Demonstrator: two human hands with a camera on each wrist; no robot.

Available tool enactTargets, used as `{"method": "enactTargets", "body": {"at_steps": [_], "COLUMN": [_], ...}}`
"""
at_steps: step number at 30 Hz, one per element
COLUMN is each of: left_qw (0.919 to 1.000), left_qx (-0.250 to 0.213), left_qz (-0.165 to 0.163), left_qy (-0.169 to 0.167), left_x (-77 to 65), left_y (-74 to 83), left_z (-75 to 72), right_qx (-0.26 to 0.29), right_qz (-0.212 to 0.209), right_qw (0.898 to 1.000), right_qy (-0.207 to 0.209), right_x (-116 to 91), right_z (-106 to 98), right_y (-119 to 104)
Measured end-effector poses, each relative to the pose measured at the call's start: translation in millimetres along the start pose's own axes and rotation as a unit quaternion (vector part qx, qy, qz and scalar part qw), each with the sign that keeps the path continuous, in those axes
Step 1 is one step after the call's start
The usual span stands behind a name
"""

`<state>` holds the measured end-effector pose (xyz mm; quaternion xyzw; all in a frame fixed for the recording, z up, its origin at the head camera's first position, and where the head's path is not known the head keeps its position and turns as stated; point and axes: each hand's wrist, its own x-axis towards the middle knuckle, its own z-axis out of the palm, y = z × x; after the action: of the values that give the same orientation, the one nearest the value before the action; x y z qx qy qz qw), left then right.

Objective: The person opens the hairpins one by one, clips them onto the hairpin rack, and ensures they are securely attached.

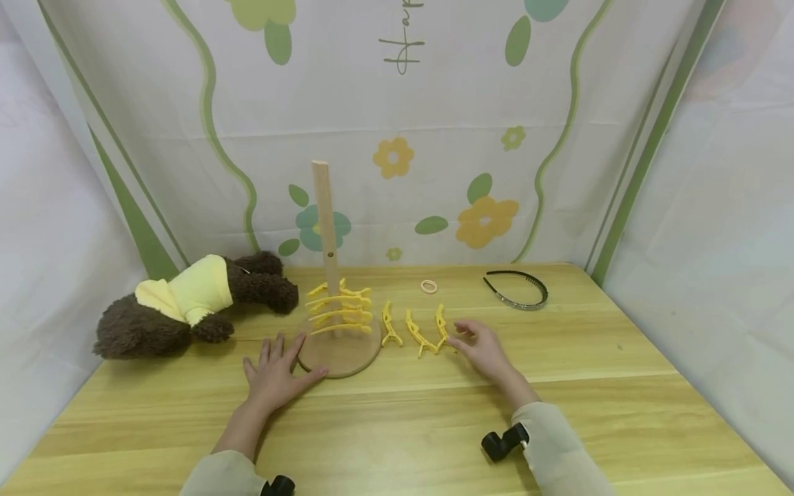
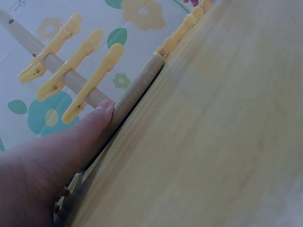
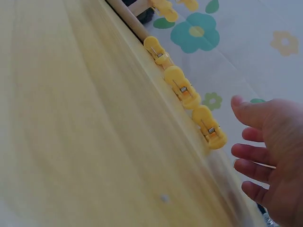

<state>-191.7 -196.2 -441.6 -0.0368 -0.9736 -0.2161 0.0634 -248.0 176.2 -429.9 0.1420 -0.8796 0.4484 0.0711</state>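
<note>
A wooden post rises from a round wooden base on the table. Several yellow hair clips are clipped around its lower part, roughly level. My left hand rests against the left side of the base, fingers spread, and its thumb presses on the base. Three loose yellow hair clips lie to the right of the base: a left one, a middle one and a right one. Beside the right one hovers my right hand, fingers loosely bent, a small gap showing in the right wrist view.
A dark brown plush toy in a yellow shirt lies left of the stand. Farther back are a small pale ring and a black headband with a glittering edge. White patterned cloth encloses the table's back and sides.
</note>
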Motion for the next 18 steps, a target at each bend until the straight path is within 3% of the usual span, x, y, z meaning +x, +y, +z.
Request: {"method": "enactTargets", "body": {"at_steps": [4, 11, 18], "left_qw": [1.0, 1.0, 1.0], "left_qx": [0.002, -0.001, 0.002], "left_qz": [0.002, 0.002, 0.004], "left_qy": [0.001, 0.001, 0.009], "left_x": [-0.6, -1.6, -1.5], "left_y": [1.3, 0.8, 1.5], "left_z": [-0.2, 1.7, 0.1], "right_qx": [0.017, -0.028, -0.029], "right_qz": [0.013, -0.012, -0.005], "right_qw": [1.0, 0.999, 0.999], "right_qy": [0.0, 0.015, 0.036], "right_x": [-6.6, -11.0, -9.2], "right_z": [5.3, 13.2, 15.5], "right_y": [5.2, 7.6, 7.1]}}
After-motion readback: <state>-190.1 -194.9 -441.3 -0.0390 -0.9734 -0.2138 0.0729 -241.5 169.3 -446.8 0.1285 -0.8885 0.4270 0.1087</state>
